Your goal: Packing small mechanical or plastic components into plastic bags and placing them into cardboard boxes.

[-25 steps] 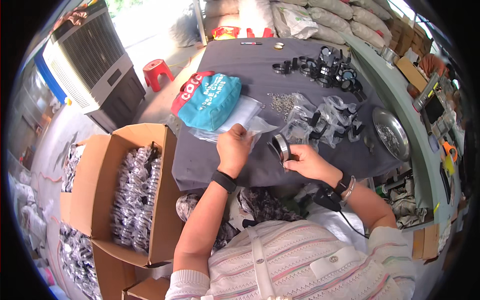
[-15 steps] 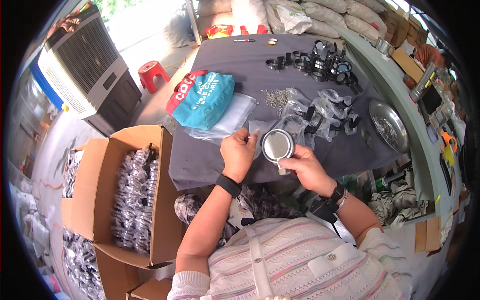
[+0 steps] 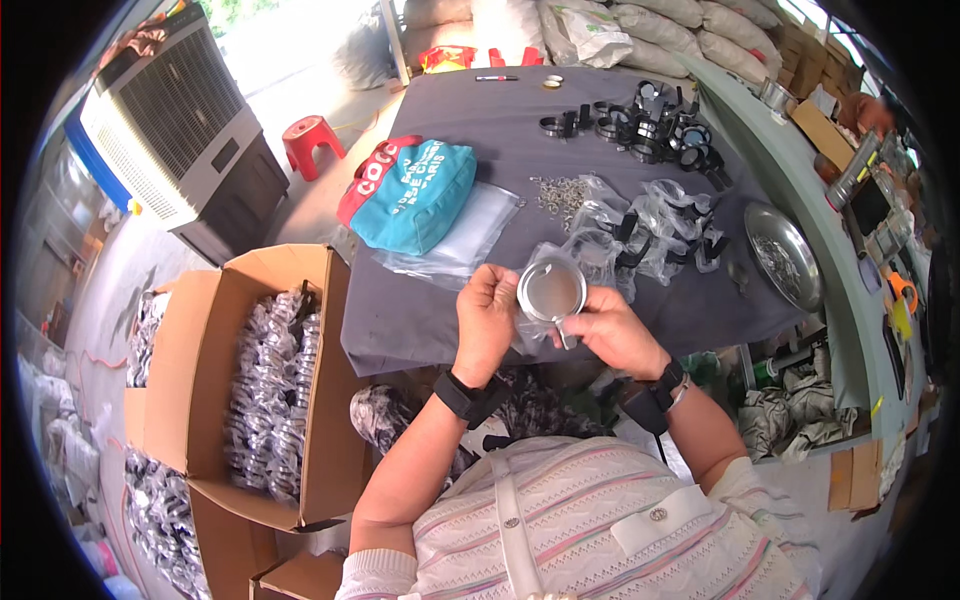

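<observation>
Over the table's near edge, my right hand (image 3: pixel 612 330) grips a round, silver-faced disc (image 3: pixel 552 290) with a pale rim by the short stem at its lower side. My left hand (image 3: pixel 487 308) is closed, thumb against fingers, on a clear plastic bag (image 3: pixel 527 325). The thin film lies around the disc's left and lower edges; how far the disc sits inside it I cannot tell. Just beyond lie several black parts in clear bags (image 3: pixel 655 235). A stack of flat clear bags (image 3: pixel 478 232) lies partly under a teal and red cloth pouch (image 3: pixel 418 200).
Black ring-shaped parts (image 3: pixel 650 130) are heaped at the table's far right. Small metal pieces (image 3: pixel 562 195) lie nearer, and a steel dish (image 3: pixel 785 262) of small parts sits at the right edge. On my left stands an open carton (image 3: pixel 335 390) full of bagged parts.
The disc and the plastic bag have come together, with film now around the disc's edge. My left hand has shifted slightly right and down toward it.
</observation>
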`<state>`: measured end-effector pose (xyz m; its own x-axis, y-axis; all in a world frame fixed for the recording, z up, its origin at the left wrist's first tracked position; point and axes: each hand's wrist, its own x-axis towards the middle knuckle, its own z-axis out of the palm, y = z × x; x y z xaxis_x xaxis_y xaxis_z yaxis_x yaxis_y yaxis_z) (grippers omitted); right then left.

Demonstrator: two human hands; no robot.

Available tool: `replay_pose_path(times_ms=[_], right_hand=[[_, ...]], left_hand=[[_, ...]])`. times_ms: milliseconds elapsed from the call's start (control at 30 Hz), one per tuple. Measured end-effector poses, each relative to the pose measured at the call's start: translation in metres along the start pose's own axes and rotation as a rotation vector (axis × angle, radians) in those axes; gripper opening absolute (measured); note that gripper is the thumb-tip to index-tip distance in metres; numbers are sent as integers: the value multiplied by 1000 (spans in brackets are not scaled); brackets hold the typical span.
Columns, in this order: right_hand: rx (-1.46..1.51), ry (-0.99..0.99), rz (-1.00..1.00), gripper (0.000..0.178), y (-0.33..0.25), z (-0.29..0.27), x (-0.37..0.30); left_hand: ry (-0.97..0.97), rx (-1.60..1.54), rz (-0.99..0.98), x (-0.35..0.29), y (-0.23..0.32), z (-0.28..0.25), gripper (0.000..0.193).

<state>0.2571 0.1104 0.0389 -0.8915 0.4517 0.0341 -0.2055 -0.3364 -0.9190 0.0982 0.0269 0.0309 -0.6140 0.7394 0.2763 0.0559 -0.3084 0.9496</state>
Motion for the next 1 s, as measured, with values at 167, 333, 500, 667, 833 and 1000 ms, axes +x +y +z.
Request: replay_pose_path(times_ms=[167,333,500,667,833,1000], right_hand=[[-579,-49,119,18,-13,-1,9],[50,220,-111,34,-14,3,17],[61,59,-7,24,-4,-14,20],[-1530,294,-355,22,-11,-31,50],[-2237,21,-287,12,-15,-33,68],[-2112,-85,-442,15,-73,-27,113]], left_hand=[[-59,210,150,-3,9,-2,12],[-609,87,145,-25,10,2,8],[-855,-172,-405,-24,0,-5,10],[-483,322,-57,26,10,-26,6],[-76,1059,380,100,-28,-35,16],[-265,1482,346,117,-52,-28,12]])
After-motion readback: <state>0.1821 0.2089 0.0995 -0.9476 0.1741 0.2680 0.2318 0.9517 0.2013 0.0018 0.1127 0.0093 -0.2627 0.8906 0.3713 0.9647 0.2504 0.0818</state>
